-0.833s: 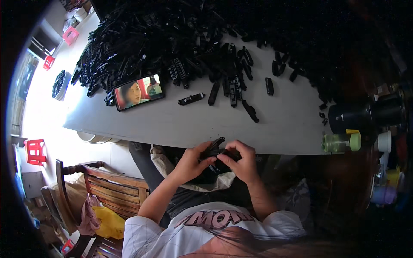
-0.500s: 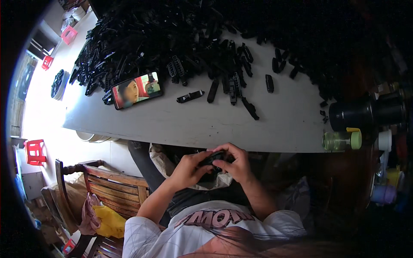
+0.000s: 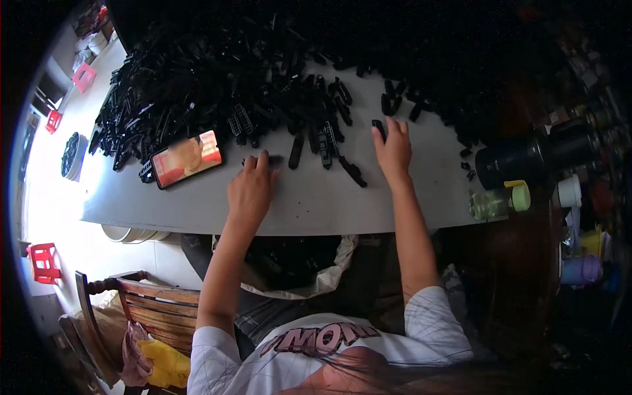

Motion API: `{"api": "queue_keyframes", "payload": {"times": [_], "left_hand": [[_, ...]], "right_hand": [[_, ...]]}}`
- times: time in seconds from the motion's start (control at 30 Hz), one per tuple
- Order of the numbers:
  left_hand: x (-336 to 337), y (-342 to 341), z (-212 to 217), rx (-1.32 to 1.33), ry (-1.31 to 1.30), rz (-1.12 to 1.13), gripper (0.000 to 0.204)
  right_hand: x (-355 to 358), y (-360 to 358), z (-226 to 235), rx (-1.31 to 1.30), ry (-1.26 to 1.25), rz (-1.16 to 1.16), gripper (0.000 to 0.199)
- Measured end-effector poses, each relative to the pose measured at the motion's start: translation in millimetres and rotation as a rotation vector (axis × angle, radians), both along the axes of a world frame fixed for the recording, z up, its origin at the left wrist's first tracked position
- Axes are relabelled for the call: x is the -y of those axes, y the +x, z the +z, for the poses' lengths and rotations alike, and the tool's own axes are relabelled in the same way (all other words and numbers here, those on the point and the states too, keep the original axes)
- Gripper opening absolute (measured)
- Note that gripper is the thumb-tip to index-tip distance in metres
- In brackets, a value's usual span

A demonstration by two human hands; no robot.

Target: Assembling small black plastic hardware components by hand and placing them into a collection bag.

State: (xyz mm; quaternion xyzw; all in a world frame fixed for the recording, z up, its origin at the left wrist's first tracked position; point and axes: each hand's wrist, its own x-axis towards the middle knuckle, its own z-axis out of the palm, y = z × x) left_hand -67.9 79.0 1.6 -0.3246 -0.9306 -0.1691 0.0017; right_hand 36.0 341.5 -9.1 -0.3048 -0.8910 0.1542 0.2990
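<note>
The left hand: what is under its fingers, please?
Under the left hand, a slim black part shows beside the fingers; its middle and the grey tabletop directly beneath are covered.

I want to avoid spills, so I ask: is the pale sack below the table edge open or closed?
Open: the pale sack has its rim spread apart, and dark pieces show dimly inside.

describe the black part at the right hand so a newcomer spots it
On the pale grey table, below the big heap of black plastic parts, find the person's bare right hand. The small, oblong black plastic part is at its thumb tip, clear of neighbouring pieces.
</note>
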Motion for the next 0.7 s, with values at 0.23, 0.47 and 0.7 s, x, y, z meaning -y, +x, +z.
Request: {"api": "queue_keyframes", "payload": {"times": [0.23, 0.47, 0.7], "left_hand": [[25, 3, -9, -0.208, 0.017, -0.034, 0.044], [21, 35, -2, 0.812, 0.658, -0.137, 0.025], [10, 70, -5, 0.666, 0.704, -0.331, 0.031]], "right_hand": [[-3, 5, -1, 0.052, 0.115, 0.156, 0.033], [111, 39, 29, -0.395, -1.296, 0.463, 0.026], [150, 51, 3, -0.490, -0.826, 0.530, 0.023]]}}
